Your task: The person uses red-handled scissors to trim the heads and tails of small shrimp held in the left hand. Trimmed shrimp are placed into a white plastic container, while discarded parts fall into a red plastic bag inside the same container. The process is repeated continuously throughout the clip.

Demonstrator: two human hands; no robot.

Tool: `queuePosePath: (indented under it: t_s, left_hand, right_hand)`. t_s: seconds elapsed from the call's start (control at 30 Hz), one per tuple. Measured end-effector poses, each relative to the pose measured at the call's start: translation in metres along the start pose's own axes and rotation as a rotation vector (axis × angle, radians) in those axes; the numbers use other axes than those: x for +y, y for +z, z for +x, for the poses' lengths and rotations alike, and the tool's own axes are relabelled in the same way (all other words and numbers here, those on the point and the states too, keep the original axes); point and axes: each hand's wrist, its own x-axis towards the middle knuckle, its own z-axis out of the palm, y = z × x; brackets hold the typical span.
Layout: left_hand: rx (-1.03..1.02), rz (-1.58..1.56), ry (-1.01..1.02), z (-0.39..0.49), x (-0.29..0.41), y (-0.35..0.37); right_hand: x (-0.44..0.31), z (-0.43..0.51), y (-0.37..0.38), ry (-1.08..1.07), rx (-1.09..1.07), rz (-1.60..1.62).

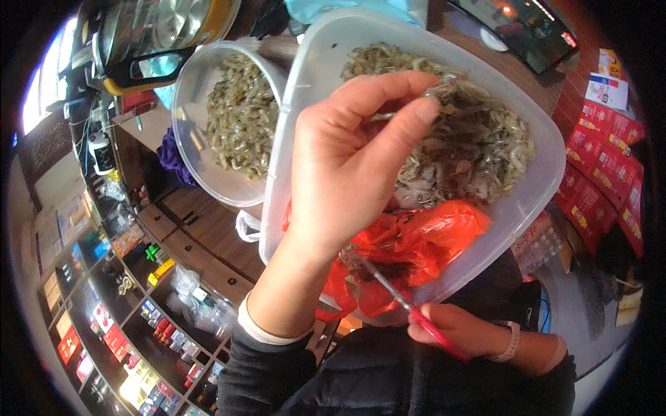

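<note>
My left hand is over a large translucent plastic tub, thumb and forefinger pinched on what looks like a shrimp. Behind its fingertips lies a heap of raw grey shrimp, partly hidden by the hand. A red plastic bag is bunched at the tub's near end, with dark trimmings in its folds. My right hand grips red-handled scissors. Their metal blades point up and left over the bag, near my left wrist; the tips are blurred.
A round clear tub of shrimp stands against the large tub's left side. Beyond are a screen and red printed boxes. Shelves of small packages fill the lower left. Purple cloth lies beside the round tub.
</note>
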Motion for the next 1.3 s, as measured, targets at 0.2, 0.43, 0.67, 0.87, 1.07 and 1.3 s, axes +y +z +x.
queuePosePath:
  t_s: [0.2,0.43,0.67,0.87,1.07,1.3]
  left_hand:
    - [0.076,-0.416,-0.184,-0.049,0.013,-0.034]
    - [0.245,0.104,0.126,-0.127,0.006,-0.061]
    - [0.142,0.376,0.326,-0.168,-0.001,-0.075]
    - [0.141,0.364,0.264,-0.184,-0.015,-0.079]
    - [0.147,0.349,0.160,-0.199,-0.034,-0.079]
    - [0.160,0.357,0.115,-0.205,-0.038,-0.081]
  right_hand:
    - [-0.005,-0.014,-0.001,-0.143,0.152,-0.252]
    - [-0.008,-0.008,0.001,-0.115,-0.065,-0.338]
    - [-0.020,-0.006,0.010,-0.065,-0.128,-0.376]
    - [-0.021,-0.003,0.013,-0.075,-0.112,-0.361]
    - [-0.015,0.000,0.013,0.019,-0.105,-0.302]
    - [-0.017,0.002,0.014,0.049,-0.081,-0.387]
